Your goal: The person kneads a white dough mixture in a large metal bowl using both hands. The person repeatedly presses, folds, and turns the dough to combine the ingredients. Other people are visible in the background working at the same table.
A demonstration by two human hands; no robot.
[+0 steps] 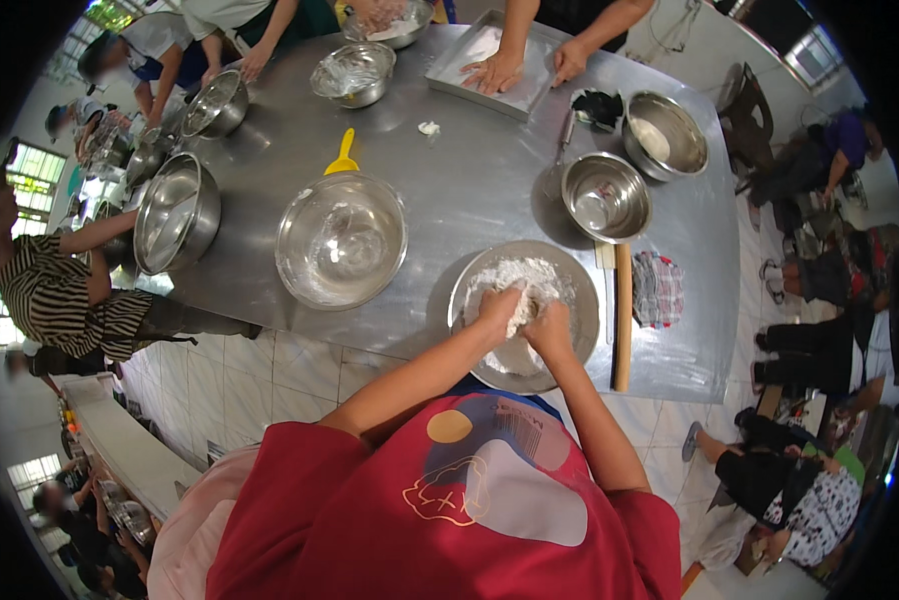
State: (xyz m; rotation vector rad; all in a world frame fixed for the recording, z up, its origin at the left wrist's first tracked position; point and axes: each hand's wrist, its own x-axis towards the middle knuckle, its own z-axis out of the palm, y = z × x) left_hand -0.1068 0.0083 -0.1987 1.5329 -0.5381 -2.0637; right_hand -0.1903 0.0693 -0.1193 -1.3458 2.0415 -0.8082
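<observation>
In front of me, near the table edge, a wide metal bowl [586, 311] holds loose white flour [528, 271]. My left hand [500, 309] reaches into it with curled fingers around a floury clump of dough [523, 306]. Close beside it on the right, my right hand [549, 328] grips the same clump, knuckles up. Flour clings around the clump, and the fingertips of both hands are partly hidden in it.
Right of the bowl lie a wooden rolling pin [623, 322], a flat blade tool [609, 300] and a plaid cloth [658, 289]. Steel bowls [283, 247] [640, 217], a yellow scoop [343, 157] and a whisk [567, 135] stand beyond. Another person's hands press in a baking tray [449, 71].
</observation>
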